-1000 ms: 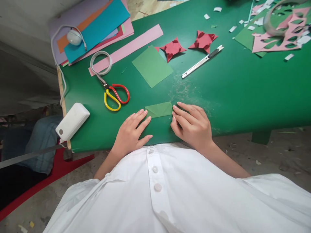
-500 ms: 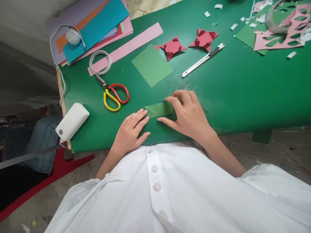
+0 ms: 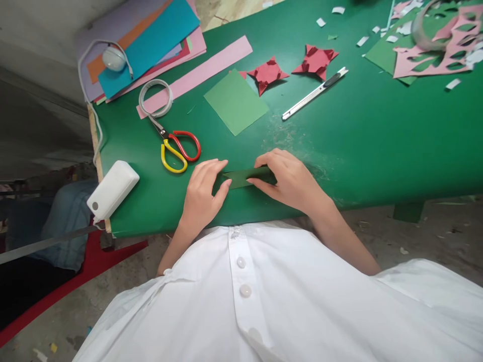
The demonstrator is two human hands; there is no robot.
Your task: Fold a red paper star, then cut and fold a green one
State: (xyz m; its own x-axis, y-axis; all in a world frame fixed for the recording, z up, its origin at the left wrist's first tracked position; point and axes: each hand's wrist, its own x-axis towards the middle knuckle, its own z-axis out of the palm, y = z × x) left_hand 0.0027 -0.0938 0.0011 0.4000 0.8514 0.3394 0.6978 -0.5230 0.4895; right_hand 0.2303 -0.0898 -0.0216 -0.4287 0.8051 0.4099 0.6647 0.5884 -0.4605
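A: Nearest?
B: White shirt [image 3: 181, 311], then both hands at the edge of the green table [image 3: 377, 146].
A: Right hand [image 3: 289, 178]?
B: Gripping the folded green strip [image 3: 237, 179] at its right end, thumb on the near side, fingers on the far side.
A: Left hand [image 3: 204, 191]?
B: Open, curved round the strip's left end, thumb and fingers apart. Touching or not, can't tell.
A: So the strip's between the hands. Past that?
B: White box [image 3: 113, 188] at the left edge, red-and-yellow scissors [image 3: 163, 133], a square green sheet [image 3: 236, 103].
A: Further?
B: Tape ring [image 3: 170, 98] on one end of a pink strip [image 3: 211, 68]; cutter [image 3: 314, 94] lying slantwise; two red folded stars [image 3: 268, 74] just beyond it and the sheet.
A: Far end?
B: Coloured paper stack [image 3: 151, 48] on the left, cut-out pink paper [image 3: 403, 56] on the right.
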